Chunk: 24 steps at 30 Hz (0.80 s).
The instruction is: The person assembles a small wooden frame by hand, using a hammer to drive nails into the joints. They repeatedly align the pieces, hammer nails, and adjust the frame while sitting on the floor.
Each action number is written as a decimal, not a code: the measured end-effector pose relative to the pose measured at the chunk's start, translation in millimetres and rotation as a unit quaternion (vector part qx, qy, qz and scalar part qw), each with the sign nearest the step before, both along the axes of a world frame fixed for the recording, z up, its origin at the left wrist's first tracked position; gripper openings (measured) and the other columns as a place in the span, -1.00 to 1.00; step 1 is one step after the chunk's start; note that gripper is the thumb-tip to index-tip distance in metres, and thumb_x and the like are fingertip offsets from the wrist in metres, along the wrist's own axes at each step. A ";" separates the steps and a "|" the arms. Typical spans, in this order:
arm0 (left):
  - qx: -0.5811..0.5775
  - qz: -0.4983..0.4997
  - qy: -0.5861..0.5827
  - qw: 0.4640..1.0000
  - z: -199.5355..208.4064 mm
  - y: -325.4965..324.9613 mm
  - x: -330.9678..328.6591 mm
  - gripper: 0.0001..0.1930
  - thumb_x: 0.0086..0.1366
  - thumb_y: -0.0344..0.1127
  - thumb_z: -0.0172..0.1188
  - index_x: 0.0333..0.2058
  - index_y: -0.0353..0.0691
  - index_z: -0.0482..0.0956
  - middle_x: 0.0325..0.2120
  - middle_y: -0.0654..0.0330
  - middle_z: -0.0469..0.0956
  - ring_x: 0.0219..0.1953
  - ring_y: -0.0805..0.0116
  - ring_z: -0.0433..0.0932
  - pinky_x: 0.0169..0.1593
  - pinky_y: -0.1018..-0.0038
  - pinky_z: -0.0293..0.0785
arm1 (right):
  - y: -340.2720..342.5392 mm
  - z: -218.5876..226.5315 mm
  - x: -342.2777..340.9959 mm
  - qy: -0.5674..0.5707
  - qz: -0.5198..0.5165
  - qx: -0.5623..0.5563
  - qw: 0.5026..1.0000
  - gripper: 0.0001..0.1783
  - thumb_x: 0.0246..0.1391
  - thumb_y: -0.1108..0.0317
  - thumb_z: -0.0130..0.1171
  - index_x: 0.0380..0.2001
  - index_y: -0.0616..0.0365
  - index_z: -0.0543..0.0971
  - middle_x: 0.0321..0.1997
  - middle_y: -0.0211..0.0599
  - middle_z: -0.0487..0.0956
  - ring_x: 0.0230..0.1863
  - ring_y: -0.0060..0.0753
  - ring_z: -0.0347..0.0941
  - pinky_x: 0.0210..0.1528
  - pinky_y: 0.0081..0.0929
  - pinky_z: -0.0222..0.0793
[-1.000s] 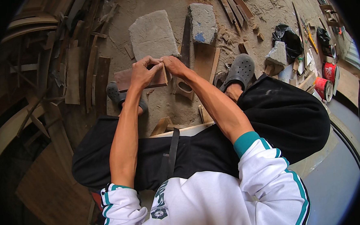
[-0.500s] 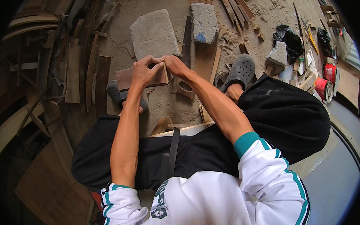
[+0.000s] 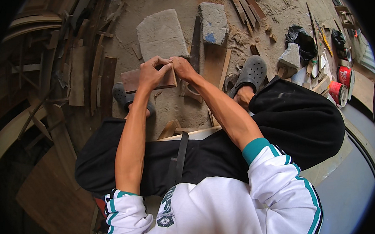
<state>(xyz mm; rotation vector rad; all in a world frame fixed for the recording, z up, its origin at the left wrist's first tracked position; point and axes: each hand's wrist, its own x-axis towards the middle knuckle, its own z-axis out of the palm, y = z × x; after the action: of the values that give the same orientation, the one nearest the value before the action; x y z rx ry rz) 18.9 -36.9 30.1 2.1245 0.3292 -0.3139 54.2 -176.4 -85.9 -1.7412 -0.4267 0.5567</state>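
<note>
Left hand (image 3: 151,74) and right hand (image 3: 182,68): fingers curled, pinched on top edge of flat brown wood piece (image 3: 131,81). Below fingers: grey clog (image 3: 120,95), sandy floor. Right: second clog (image 3: 251,73). Beyond fingertips: flat stone slab (image 3: 161,33), dark plank (image 3: 195,46), stone block (image 3: 213,22).

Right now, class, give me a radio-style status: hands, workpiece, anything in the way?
Left hand and right hand both gripping flat wooden piece. Piece held above sandy ground. Stone slab just beyond; nothing between the hands.
</note>
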 end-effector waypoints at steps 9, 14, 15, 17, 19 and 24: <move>0.005 -0.017 -0.056 0.998 0.7 -1.3 -0.4 -0.88 0.20 -0.40 0.35 -0.33 -0.31 0.66 -0.30 0.16 0.71 -0.22 0.49 0.63 -0.07 0.51 0.53 | -16.7 24.6 -8.2 0.206 -0.132 0.048 0.968 -0.61 0.27 0.18 -0.09 -0.13 0.24 0.58 -0.15 0.13 0.60 -0.14 0.06 0.56 -0.06 -0.22 0.41; -0.003 -0.007 -0.083 0.997 -9.5 -1.8 2.2 -0.86 0.14 -0.35 0.39 -0.37 -0.28 0.68 -0.33 0.14 0.73 -0.28 0.42 0.70 -0.11 0.48 0.56 | -27.4 36.6 -34.4 0.161 -0.255 -0.014 0.953 -0.66 0.20 0.16 0.04 -0.25 0.18 0.67 -0.32 0.02 0.65 -0.21 0.05 0.60 -0.10 -0.23 0.47; 0.003 -0.006 -0.087 0.996 -10.1 -1.1 1.6 -0.86 0.14 -0.35 0.39 -0.37 -0.28 0.68 -0.33 0.14 0.73 -0.28 0.42 0.69 -0.11 0.48 0.56 | -26.7 47.8 -42.6 0.148 -0.244 -0.021 0.958 -0.67 0.20 0.16 0.06 -0.25 0.17 0.67 -0.31 0.04 0.65 -0.20 0.07 0.60 -0.09 -0.22 0.47; 0.011 -0.009 -0.097 0.995 -8.6 -0.5 0.0 -0.86 0.14 -0.34 0.39 -0.37 -0.27 0.68 -0.34 0.15 0.73 -0.28 0.42 0.69 -0.11 0.48 0.55 | -22.7 67.1 -61.4 0.081 -0.251 -0.025 0.964 -0.68 0.18 0.15 0.12 -0.24 0.18 0.67 -0.29 0.07 0.64 -0.20 0.10 0.58 -0.09 -0.18 0.46; 0.012 -0.006 -0.086 0.996 -8.3 2.1 -1.4 -0.86 0.14 -0.34 0.39 -0.37 -0.26 0.68 -0.34 0.15 0.73 -0.29 0.42 0.69 -0.12 0.48 0.56 | -19.1 79.8 -75.3 0.018 -0.249 -0.041 0.967 -0.68 0.15 0.17 0.19 -0.21 0.22 0.66 -0.27 0.11 0.62 -0.18 0.13 0.57 -0.08 -0.15 0.46; 0.022 -0.012 -0.041 0.999 -10.3 4.5 1.9 -0.84 0.16 -0.21 0.37 -0.40 -0.16 0.68 -0.33 0.21 0.72 -0.17 0.31 0.68 0.26 0.21 0.24 | -16.5 86.4 -92.2 0.016 -0.200 -0.115 0.973 -0.59 0.14 0.19 0.19 -0.09 0.33 0.61 -0.11 0.14 0.58 -0.07 0.14 0.53 0.02 -0.15 0.43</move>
<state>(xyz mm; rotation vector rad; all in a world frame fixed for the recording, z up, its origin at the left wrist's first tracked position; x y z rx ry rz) 20.8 -32.4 19.8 2.1786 0.2651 -0.2338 -38.0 -192.9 0.5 -1.9707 0.0198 0.3515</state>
